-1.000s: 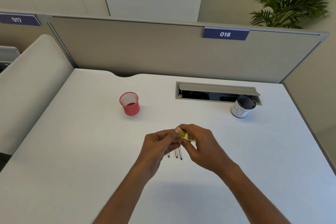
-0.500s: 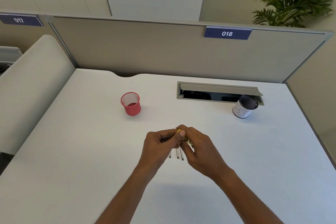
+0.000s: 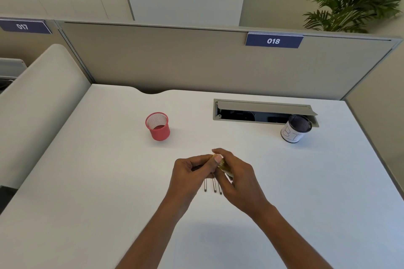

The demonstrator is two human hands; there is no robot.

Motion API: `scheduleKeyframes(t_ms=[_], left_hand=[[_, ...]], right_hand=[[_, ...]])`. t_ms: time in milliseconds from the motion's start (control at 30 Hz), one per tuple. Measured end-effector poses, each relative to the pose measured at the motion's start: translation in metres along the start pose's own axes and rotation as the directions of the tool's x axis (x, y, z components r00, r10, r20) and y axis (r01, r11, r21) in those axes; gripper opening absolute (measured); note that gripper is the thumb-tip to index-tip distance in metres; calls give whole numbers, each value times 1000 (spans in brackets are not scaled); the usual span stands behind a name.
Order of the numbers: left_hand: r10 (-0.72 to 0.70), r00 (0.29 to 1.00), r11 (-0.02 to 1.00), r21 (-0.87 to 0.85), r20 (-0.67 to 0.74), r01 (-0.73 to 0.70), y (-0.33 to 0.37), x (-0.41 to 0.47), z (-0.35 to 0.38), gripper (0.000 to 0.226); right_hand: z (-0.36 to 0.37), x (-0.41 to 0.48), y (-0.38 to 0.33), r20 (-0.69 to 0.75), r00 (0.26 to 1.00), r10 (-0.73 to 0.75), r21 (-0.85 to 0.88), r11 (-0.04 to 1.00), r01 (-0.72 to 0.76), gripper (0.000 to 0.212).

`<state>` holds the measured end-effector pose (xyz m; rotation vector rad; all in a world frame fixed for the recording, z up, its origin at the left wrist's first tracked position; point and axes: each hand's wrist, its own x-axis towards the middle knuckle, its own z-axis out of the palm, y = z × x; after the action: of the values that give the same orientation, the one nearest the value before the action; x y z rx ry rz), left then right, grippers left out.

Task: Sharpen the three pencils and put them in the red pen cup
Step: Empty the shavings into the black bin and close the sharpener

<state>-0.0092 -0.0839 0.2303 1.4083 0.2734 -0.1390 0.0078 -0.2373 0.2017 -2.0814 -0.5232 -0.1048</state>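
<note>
R grip (image 3: pixel 238 179) clenched on the yellow sharpener (image 3: pixel 224 165), just above the bench (image 3: pixel 109 181). L grip (image 3: pixel 188 172): fingers curled, thumb on the sharpener's far end. Can't tell if it's actually pinching it or holding anything else.

3 pencils (image 3: pixel 214 188) lie flat on the bench right under both grips, side by side, only near ends showing. Long axis runs straight away from me. Tips hidden, so sharpness unknown.

L grip sits over them and is nearer, so imo L drops straight down, takes one by the near end and feeds it into the sharpener in R.

Red pen cup (image 3: pixel 157 126) upright, no pencils in it, fwd-left of L grip, well apart.
</note>
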Motion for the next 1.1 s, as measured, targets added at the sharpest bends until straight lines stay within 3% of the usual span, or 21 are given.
scheduleKeyframes(t_ms=[167,533,700,1100], left_hand=[[-32,999,991,-131,-39,27,0,5,-2,28],[-49,998,990,-131,28,52,3,6,1,33],[-121,992,966,-224,45,128,9,7,5,28],[-260,962,808,-529,77,261,5,22,16,27]], right_hand=[[-1,2,-3,-32,997,63,110,992,-59,44],[-2,5,-1,-54,995,86,171,982,-76,44],[-3,3,4,-63,990,124,184,977,-110,42],[-19,9,24,-91,957,274,389,895,-219,25]])
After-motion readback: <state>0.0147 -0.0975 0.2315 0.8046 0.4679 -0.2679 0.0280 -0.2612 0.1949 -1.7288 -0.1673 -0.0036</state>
